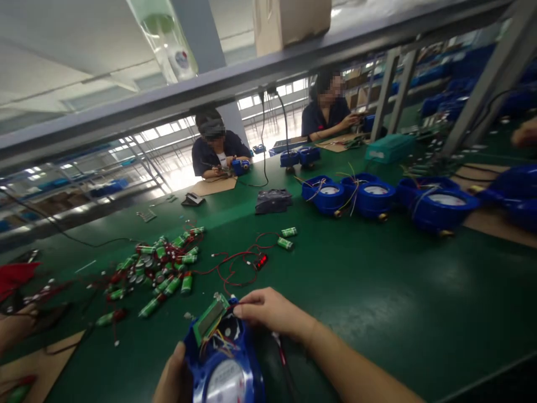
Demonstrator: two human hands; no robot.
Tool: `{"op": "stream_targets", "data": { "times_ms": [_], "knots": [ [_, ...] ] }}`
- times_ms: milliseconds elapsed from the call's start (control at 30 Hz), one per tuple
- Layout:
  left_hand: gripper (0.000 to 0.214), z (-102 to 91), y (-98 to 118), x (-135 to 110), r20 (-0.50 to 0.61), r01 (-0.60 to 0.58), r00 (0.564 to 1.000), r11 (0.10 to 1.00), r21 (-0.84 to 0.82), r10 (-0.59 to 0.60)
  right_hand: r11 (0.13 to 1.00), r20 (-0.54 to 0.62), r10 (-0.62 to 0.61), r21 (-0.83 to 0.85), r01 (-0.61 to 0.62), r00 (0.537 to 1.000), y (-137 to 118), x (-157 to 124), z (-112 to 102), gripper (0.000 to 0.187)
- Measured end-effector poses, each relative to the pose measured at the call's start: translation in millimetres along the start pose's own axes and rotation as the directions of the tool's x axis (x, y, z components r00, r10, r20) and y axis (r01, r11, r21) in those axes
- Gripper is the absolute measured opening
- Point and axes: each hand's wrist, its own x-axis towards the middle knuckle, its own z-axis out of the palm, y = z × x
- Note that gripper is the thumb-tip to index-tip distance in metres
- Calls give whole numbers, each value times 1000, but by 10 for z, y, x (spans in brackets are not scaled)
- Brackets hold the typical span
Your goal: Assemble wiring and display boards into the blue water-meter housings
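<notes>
A blue water meter [251, 364] with a round white dial is tilted at the bottom of the head view. My left hand [171, 374] is closed round its left side, fingers partly out of frame. A green circuit board [210, 318] with a grey display stands up out of the open housing, with coloured wires [222, 342] below it. At the housing's top edge, my right hand [274, 313] pinches a thin dark wire [232, 307] between thumb and fingers. Just above lies a small red-lit digital display [260, 261] with red leads [230, 258].
A heap of green batteries [161, 263] with red leads lies to the left, and two batteries [285, 243] lie ahead. Several blue meters [327, 193] stand at the right. Two co-workers [218, 148] sit across the table. Another person's hand [19, 327] shows at the left edge.
</notes>
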Motion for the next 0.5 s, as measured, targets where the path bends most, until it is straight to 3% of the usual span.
{"op": "stream_targets", "data": {
  "times_ms": [100,267,500],
  "knots": [
    [65,-15,25,-21,-31,45,998,994,-102,-48,1000,11,-1,-2,1,1000,6,2,-2,41],
    [66,-43,33,-30,-95,87,990,987,-137,-100,1000,15,-11,-7,11,1000,26,10,0,43],
    [72,152,71,-83,-133,76,987,989,-130,-93,999,13,-20,-26,20,1000,45,24,-8,44]
  ]
}}
